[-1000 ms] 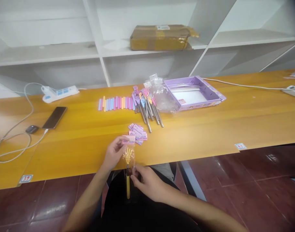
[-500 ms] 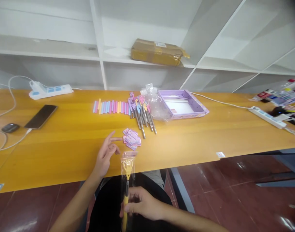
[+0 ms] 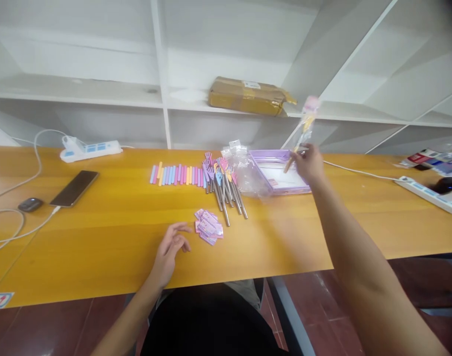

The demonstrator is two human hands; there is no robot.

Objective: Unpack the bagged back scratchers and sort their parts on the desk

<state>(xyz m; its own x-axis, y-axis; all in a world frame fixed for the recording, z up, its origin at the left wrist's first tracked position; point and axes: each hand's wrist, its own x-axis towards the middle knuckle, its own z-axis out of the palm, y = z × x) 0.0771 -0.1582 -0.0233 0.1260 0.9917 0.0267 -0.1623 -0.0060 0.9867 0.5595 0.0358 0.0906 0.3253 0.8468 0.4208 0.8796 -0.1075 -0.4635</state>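
Note:
My right hand (image 3: 308, 162) is closed round the lower part of a yellow back scratcher (image 3: 306, 123) in a clear bag with a pink top, tilted and somewhat blurred. It is held over the purple box (image 3: 261, 170), which has a white inside. Beside a pile of small pink-and-purple cards (image 3: 209, 227), my left hand (image 3: 171, 252) rests with loosely bent fingers and nothing in it. Behind the cards lies a heap of back scratchers (image 3: 222, 183) with coloured hand-shaped heads and metal rods. Left of them runs a row of coloured handle tubes (image 3: 177, 175).
Clear plastic bags (image 3: 243, 165) lie against the box's left side. A phone (image 3: 74, 188), a black earbud case (image 3: 30, 204) and a power strip (image 3: 90, 151) are at left. Another power strip (image 3: 429, 194) lies at right. A taped carton (image 3: 248, 95) sits on the shelf.
My right hand has carried the bagged yellow back scratcher from my lap up and right, over the purple box. My left hand stays near the cards. The view has shifted slightly.

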